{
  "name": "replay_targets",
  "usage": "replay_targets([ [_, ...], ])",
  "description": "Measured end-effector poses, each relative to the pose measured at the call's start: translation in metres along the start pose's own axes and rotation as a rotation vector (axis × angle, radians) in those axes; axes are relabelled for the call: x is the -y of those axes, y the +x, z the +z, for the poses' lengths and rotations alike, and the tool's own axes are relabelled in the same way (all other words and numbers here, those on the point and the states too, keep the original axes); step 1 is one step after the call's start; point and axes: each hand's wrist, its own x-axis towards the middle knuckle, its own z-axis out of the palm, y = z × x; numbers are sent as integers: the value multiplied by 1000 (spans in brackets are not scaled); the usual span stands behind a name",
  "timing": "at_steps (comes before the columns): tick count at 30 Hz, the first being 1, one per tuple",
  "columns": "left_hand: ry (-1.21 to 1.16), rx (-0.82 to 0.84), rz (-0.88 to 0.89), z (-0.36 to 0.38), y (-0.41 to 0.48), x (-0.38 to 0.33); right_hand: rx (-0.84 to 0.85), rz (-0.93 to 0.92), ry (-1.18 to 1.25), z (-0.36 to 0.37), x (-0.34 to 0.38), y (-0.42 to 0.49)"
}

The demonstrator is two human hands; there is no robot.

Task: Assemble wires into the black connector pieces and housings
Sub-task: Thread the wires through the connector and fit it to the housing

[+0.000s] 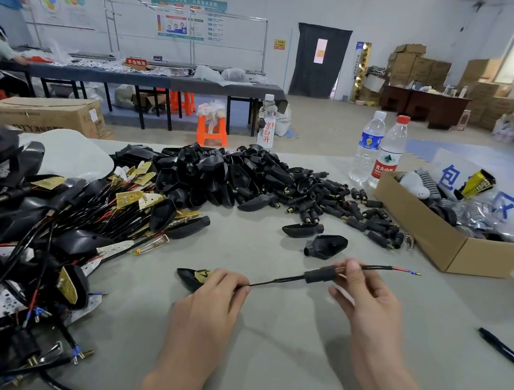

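Your left hand (215, 299) pinches the wire (274, 282) at the housing (187, 278), your right hand (365, 303) at the connector piece (320, 275). The wire's long axis runs left-right between them.

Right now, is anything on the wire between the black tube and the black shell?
Yes: the left hand pinches the wire just beside the black shell, between it and the black tube in the right hand.

Bare tabletop (296, 343) lies open across the lower centre and lower right. A wire heap (19, 248) blocks the left, a housing pile (235, 176) the upper centre, a box (448, 245) the right. A held wire (271, 282) crosses the centre; a pen (504, 348) lies far right.
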Motion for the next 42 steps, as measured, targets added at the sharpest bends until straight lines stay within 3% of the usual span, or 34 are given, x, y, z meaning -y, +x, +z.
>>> replay_targets([
  [8, -11, 23, 6, -1, 1, -2, -50, -2, 55, -2, 6, 0],
  [14, -128, 114, 209, 1, -7, -22, 165, 39, -1, 13, -1, -17],
  [18, -108, 78, 213, 3, -5, -21, 259, 55, -44, 22, -5, -24],
  [27, -27, 51, 85, -2, -1, -8, -40, 31, 165, -2, 16, -2],
  [36, 61, 25, 74, -3, 0, -4, -108, 19, 285, -10, 21, 3],
  [39, 49, -2, 84, -2, -1, -4, -18, 103, 313, -3, 16, -3],
  [42, 53, -19, 92, 0, -1, -5, 203, 227, 182, 14, -3, -20],
])
